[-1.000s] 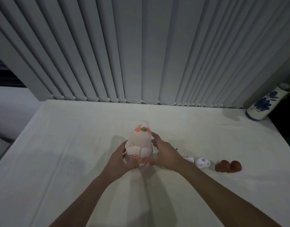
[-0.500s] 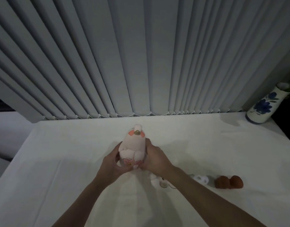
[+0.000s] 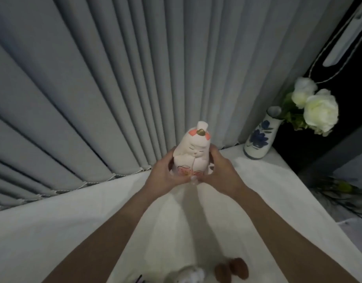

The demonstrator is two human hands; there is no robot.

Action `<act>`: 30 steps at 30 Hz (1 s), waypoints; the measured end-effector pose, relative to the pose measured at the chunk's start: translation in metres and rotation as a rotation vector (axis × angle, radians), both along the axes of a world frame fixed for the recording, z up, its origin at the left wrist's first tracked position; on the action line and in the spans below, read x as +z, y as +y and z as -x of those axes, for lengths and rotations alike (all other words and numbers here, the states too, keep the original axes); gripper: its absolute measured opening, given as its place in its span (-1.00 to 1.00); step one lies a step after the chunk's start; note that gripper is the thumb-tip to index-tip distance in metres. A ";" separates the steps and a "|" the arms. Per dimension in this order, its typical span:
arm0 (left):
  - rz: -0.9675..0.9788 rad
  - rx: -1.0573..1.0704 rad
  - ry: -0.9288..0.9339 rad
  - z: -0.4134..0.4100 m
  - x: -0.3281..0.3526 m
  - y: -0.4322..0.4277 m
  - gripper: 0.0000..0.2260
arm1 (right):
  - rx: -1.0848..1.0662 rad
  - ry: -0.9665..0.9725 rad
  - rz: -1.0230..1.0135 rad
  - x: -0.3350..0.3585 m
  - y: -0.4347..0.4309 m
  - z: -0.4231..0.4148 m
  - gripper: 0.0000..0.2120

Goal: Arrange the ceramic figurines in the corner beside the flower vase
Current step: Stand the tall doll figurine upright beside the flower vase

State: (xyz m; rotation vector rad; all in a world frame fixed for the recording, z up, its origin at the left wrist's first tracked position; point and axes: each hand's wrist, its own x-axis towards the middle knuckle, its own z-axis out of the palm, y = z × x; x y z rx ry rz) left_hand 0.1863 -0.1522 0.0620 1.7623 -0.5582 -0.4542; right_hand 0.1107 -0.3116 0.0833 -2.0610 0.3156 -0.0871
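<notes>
Both hands, left hand [image 3: 164, 176] and right hand [image 3: 221, 174], are clasping a pink figurine [image 3: 191, 154] upright over the white tablecloth [image 3: 63, 231], grey vertical blinds [image 3: 114, 78] hanging behind, flower vase [image 3: 259, 137] standing in the corner.

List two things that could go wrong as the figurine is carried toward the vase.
1. The figurine is pinched low by the left hand and right hand; being tall, it might tip out of that grip.
2. The vase stands near the table edge, flowers leaning outward; a nudge could topple it.

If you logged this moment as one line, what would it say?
hands: left and right both hold pink figurine upright | vase: right of it, in corner | brown figurine: near edge, untouched
</notes>
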 end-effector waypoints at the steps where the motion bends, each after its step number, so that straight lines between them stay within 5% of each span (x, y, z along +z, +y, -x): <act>1: 0.010 -0.027 0.002 -0.007 -0.001 -0.020 -0.33 | -0.030 -0.001 0.010 -0.002 -0.018 -0.003 -0.15; 11: 0.031 -0.147 0.053 -0.041 -0.033 -0.144 -0.33 | -0.202 0.006 -0.059 -0.027 -0.122 -0.021 -0.20; 30: -0.114 -0.098 -0.012 -0.043 -0.027 -0.171 -0.34 | -0.330 0.103 -0.121 -0.034 -0.144 -0.027 -0.24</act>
